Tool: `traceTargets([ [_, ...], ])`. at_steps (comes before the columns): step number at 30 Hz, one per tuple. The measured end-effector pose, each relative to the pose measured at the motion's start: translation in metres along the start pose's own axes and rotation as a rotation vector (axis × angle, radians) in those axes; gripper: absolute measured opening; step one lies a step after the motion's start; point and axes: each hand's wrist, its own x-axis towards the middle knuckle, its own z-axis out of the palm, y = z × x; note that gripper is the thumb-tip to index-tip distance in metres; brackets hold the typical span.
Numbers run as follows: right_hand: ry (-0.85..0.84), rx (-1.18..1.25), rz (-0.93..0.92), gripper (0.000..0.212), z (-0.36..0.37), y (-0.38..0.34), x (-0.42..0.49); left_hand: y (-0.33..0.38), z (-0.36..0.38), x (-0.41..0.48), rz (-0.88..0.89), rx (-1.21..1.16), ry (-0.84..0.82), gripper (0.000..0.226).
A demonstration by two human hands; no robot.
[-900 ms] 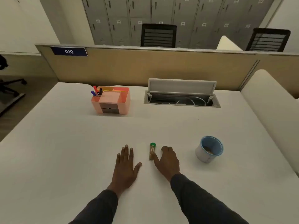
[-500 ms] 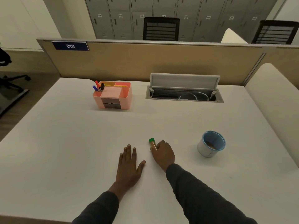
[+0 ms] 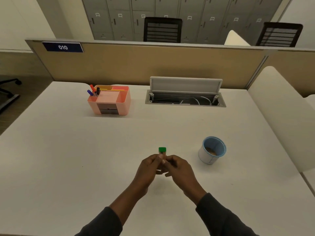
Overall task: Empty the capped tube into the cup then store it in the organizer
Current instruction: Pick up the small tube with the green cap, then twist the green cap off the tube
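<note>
Head view, left hand (image 3: 148, 169) and right hand (image 3: 179, 169) grip slim green-capped tube (image 3: 162, 151) upright, round ribbed cup (image 3: 212, 149) nearby

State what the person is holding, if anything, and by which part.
The green-capped tube, gripped around its body just below the cap by the left hand and right hand.

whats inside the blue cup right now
Inside the cup, a little brownish material lies at the bottom, visible through the open top. The near wall covers part of the floor, so how much is there cannot be told.
</note>
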Motion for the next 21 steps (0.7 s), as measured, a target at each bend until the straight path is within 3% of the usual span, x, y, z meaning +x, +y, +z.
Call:
traceTargets([
  [4, -0.025, -0.264, -0.124, 0.02, -0.032, -0.021, -0.015, 0.018, 0.017, -0.01, 0.095, -0.019, 0.024, 0.026],
  [7, 0.078, -0.483, -0.253, 0.024, -0.059, -0.043, -0.021, 0.032, 0.028, -0.019, 0.178, -0.001, 0.062, 0.022],
  [11, 0.08, -0.538, -0.415, 0.043, -0.081, -0.081, -0.022, 0.056, 0.041, -0.035, 0.357, 0.104, 0.037, 0.03],
  [17, 0.02, -0.683, -0.582, 0.036, -0.102, -0.116, -0.016, 0.08, 0.056, -0.046, 0.574, 0.236, 0.052, 0.013],
  [21, -0.012, -0.774, -0.647, 0.043, -0.116, -0.129, -0.017, 0.087, 0.06, -0.051, 0.641, 0.24, 0.064, 0.028],
])
